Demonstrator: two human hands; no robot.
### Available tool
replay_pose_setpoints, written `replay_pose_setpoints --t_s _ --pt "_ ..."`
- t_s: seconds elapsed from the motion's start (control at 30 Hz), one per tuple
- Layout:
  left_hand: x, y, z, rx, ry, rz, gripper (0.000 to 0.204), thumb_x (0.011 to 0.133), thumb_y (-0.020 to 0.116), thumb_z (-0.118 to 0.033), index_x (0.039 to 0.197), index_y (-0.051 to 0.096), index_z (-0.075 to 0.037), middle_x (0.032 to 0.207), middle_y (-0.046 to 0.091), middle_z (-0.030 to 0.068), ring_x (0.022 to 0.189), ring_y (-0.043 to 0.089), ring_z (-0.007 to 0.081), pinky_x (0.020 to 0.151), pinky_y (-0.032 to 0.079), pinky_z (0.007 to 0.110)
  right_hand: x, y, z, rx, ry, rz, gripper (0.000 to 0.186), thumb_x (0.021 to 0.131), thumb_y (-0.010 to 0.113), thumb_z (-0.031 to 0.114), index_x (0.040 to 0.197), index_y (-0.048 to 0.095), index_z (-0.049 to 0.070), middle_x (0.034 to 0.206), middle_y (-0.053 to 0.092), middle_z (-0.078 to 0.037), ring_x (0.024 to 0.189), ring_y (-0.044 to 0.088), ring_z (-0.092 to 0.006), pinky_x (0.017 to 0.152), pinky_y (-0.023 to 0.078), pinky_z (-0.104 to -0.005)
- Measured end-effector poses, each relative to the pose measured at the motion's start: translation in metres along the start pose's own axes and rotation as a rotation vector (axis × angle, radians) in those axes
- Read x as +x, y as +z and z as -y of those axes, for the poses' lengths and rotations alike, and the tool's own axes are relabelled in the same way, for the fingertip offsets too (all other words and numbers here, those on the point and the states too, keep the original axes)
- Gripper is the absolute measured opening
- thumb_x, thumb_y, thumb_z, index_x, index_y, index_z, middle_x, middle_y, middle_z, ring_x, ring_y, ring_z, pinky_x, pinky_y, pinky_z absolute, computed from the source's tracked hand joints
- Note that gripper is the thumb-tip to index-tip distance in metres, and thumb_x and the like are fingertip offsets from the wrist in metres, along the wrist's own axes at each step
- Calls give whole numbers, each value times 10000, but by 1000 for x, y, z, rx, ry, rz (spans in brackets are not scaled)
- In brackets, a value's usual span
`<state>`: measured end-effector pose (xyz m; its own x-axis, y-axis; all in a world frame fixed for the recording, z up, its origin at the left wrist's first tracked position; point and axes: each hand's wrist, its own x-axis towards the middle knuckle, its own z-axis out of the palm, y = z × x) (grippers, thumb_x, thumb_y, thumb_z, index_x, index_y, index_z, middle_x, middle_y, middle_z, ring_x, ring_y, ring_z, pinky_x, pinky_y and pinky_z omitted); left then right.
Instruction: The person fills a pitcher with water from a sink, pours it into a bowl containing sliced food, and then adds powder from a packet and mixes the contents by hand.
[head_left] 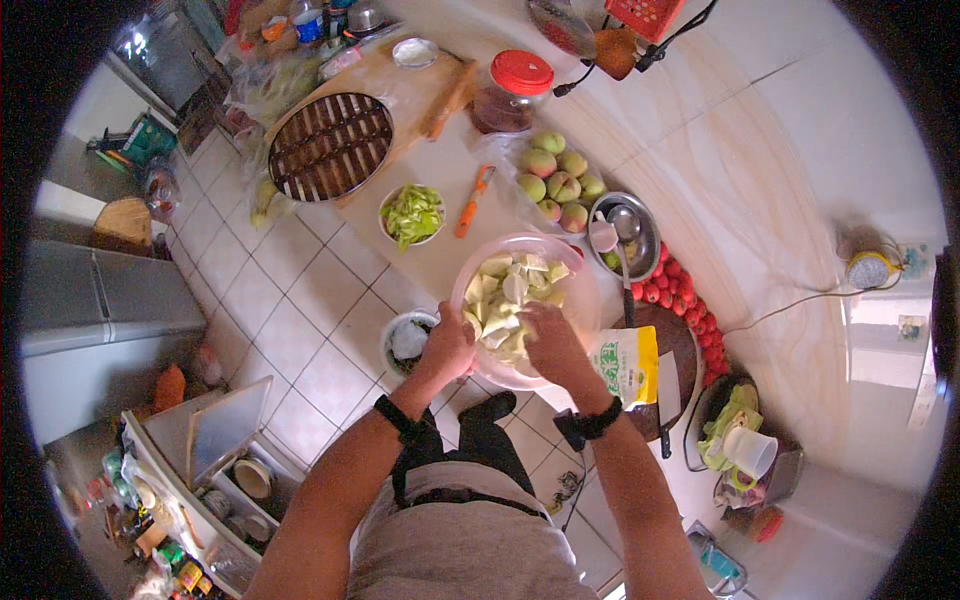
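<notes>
A pale pink, see-through basin (583, 295) is in front of me, at the edge of the counter. Inside lie many pale green-white chunks (492, 292) of cut vegetable or fruit. My left hand (455, 345) grips the basin's near-left rim, thumb on the upper side. My right hand (552, 342) reaches over the near-right rim, its fingers bent down among the chunks. Its fingertips are blurred and partly hidden, so what they hold cannot be made out. Right of the basin, close to my right wrist, stands a white and yellow packet (630, 368).
Beyond the basin are an orange peeler (475, 202), a bowl of green peelings (412, 216) and peaches (563, 182). On the right: a metal bowl with ladles (648, 222), red fruits (684, 295), and a knife (667, 400) on a round board (690, 352). A bin (396, 335) stands below left.
</notes>
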<state>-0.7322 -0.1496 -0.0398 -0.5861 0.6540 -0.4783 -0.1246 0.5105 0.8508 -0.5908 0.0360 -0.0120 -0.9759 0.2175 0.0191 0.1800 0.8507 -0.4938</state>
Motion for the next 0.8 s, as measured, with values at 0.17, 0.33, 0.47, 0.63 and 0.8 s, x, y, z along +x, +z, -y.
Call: replay_pose_setpoints --t_s 0.17,0.33,0.47,0.63,0.8 --pt "-2 -2 -5 -16 -36 19 349 1081 467 -136 1290 267 60 743 668 228 470 667 300 383 540 434 63 -15 -19 55 127 -100 348 920 700 131 1258 703 49 1343 659 -195 1292 578 -391 1146 442 -482" --pt "3 11 -6 5 -93 -1 387 1076 486 -143 1309 267 75 779 686 245 478 677 301 403 556 430 105 20 -14 -31 72 -38 422 892 737 388 1191 746 90 1204 722 -194 1194 615 -419 1080 460 -536" --pt "2 22 14 180 31 -116 375 1060 532 -171 1259 299 46 765 685 283 569 702 415 518 580 513 104 13 7 -187 55 185 492 865 713 536 1162 781 150 1114 747 -173 1100 643 -418 1019 465 -567" --pt "10 29 21 93 -4 -181 323 1059 526 -158 1225 309 13 720 676 289 665 704 494 609 571 579 55 -23 -10 -151 -225 233 480 819 783 424 1213 768 150 1204 719 -141 1236 585 -406 1085 417 -551" --pt "17 28 34 218 297 -237 293 1087 485 -197 1230 323 2 670 669 221 559 701 400 511 560 523 12 -36 7 -186 -70 217 508 790 819 347 1258 745 164 1400 640 -112 1405 478 -391 1187 322 -607"
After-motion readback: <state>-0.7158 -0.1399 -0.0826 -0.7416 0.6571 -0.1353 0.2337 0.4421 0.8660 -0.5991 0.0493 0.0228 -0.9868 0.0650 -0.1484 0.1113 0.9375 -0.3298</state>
